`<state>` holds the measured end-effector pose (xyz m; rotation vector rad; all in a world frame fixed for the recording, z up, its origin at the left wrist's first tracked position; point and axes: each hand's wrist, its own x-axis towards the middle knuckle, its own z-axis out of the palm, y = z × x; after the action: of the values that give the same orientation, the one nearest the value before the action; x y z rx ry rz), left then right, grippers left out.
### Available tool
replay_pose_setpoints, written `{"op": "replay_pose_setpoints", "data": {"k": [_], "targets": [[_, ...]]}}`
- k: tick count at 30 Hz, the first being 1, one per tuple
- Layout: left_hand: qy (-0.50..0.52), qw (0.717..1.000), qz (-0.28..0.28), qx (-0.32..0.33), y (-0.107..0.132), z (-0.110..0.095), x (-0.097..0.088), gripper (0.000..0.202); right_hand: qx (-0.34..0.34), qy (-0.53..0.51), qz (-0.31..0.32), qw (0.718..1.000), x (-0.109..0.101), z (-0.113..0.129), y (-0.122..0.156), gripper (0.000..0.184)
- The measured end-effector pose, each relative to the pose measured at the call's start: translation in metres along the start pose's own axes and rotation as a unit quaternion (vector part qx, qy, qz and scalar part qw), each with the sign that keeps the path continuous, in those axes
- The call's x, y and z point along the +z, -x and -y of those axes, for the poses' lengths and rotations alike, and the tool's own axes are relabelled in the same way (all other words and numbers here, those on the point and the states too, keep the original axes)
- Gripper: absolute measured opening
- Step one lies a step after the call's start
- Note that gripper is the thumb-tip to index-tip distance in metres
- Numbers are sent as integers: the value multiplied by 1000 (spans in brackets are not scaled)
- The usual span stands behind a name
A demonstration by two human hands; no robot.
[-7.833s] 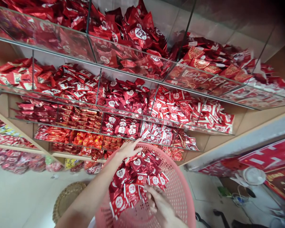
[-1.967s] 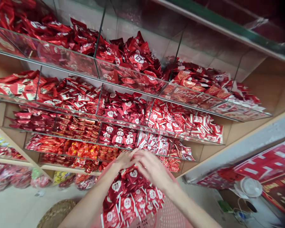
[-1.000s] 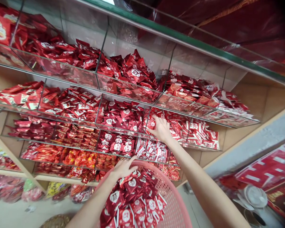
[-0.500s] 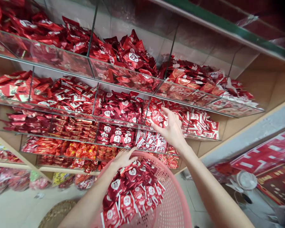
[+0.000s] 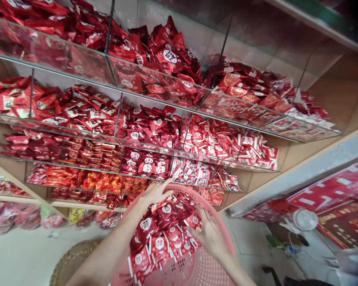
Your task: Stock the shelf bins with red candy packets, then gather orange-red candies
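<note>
A pink plastic basket (image 5: 210, 208) holds a heap of red sweet packets (image 5: 164, 232) with white round labels. My left hand (image 5: 155, 192) grips the basket's far rim, fingers curled over the edge. My right hand (image 5: 207, 231) is inside the basket at the right side of the heap, fingers closing round a red packet (image 5: 193, 221). Glass shelves (image 5: 155, 145) divided into compartments, all full of red packets, rise just beyond the basket.
A woven round basket (image 5: 74, 258) lies on the pale floor at lower left. Red boxes (image 5: 331, 194), a white fan-like object (image 5: 301, 219) and cables sit at the right. A wooden shelf frame (image 5: 316, 155) slants along the right.
My right hand has come down from the middle shelf's compartment into the basket and now touches the packets. My left hand still holds the rim.
</note>
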<state>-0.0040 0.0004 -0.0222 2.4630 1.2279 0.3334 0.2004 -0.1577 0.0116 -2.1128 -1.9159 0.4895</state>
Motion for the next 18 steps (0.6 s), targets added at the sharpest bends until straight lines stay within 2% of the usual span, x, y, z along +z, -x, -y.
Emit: {"op": "replay_pose_setpoints", "data": {"k": [3,6,13,18], "targets": [[6,1000,0,6,0,0,-2,57,61,62,17,996,11,-7,5,59],[10,1000,9,-1,0,-1,-2,58,91,95,33,991,19,-6,4,58],[2,1000,1,-2,0,0,1,57,75,144,40,986,37,-6,-1,63],[2,1000,-7,15,1,-1,-2,57,77,141,59,985,37,-1,0,63]]}}
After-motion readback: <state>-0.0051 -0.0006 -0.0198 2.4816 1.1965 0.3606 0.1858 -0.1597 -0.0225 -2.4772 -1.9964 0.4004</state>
